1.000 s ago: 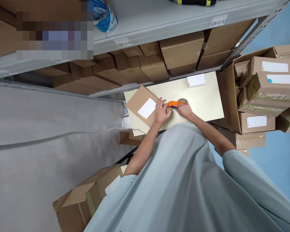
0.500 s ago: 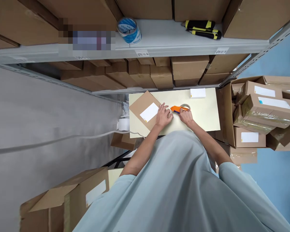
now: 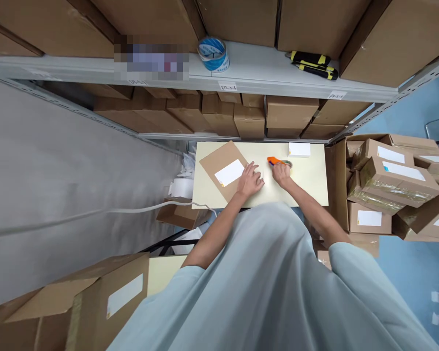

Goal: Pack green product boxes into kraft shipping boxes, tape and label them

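Observation:
On the cream tabletop [image 3: 307, 183] lies a flat brown cardboard parcel [image 3: 212, 162], turned at an angle, with a white label [image 3: 229, 173] on it. My left hand [image 3: 251, 180] rests at the parcel's right edge, fingers spread. To its right, my right hand [image 3: 281, 173] is wrapped round an orange tape dispenser [image 3: 274, 160]. Part of the tape roll [image 3: 288, 164] shows beyond my knuckles; my fingers hide the handle. A gap separates the dispenser from my left hand.
White labels [image 3: 299, 149] are stacked at the table's back. A shelf [image 3: 249, 73] above holds boxes, blue tape [image 3: 214, 54] and two yellow-black cutters [image 3: 312, 64]. A large carton [image 3: 335, 185] of labelled parcels stands right. A pale cable [image 3: 131, 210] runs in from the left.
The dispenser in my right hand has moved away from my left hand, widening the gap between them. My left hand stays at the parcel's edge. The whole view has shifted slightly.

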`<state>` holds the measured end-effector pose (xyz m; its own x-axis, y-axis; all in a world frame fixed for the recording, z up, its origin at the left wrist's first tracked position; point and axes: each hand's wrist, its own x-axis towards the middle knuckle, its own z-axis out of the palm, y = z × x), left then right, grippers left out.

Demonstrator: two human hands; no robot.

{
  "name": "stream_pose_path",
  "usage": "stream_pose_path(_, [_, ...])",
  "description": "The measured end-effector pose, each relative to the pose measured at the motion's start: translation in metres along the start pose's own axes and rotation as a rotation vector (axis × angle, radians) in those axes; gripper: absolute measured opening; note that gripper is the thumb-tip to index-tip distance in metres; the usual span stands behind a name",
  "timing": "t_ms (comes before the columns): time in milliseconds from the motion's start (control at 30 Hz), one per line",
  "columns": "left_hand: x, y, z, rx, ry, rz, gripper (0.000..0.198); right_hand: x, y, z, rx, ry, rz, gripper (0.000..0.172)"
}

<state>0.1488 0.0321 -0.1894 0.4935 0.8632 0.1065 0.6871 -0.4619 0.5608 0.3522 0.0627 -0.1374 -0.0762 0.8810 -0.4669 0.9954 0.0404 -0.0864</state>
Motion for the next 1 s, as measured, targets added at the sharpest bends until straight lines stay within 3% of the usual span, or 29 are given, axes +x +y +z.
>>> stream_pose_path(133, [-0.009, 0.006, 0.000, 0.007, -0.056, 0.072, 0.014, 0.016, 0.001, -0.029, -0.027, 0.034, 0.122, 0.049])
stream_pose_path(233, [-0.012, 0.010, -0.006, -0.021, -0.040, 0.039, 0.019, 0.010, 0.010, -0.063, -0.019, 0.123, 0.069, 0.056])
stream_pose_path(300, [-0.003, 0.016, -0.016, -0.064, 0.009, -0.007, 0.036, -0.001, 0.013, -0.087, -0.019, 0.202, 0.009, 0.057])
stream_pose_path(400, [0.034, 0.029, -0.046, -0.113, 0.215, -0.066, 0.067, -0.014, 0.010, -0.125, -0.021, 0.342, -0.041, 0.057])
stream_pose_path(533, [0.114, 0.052, -0.108, -0.133, 0.426, 0.073, 0.081, 0.000, 0.002, -0.189, 0.032, 0.583, -0.077, 0.056])
stream_pose_path(633, [0.168, 0.066, -0.145, -0.138, 0.474, 0.105, 0.077, 0.033, 0.000, -0.242, 0.042, 0.726, -0.103, 0.054])
stream_pose_path(733, [0.196, 0.078, -0.159, -0.135, 0.449, 0.093, 0.077, 0.071, -0.005, -0.285, -0.011, 0.708, -0.111, 0.055])
stream_pose_path(867, [0.189, 0.095, -0.152, -0.174, 0.431, 0.083, 0.078, 0.107, -0.017, -0.308, -0.053, 0.534, -0.027, 0.047])
stream_pose_path(1000, [0.153, 0.099, -0.139, -0.226, 0.440, 0.053, 0.073, 0.125, -0.021, -0.309, -0.042, 0.518, -0.010, 0.045])
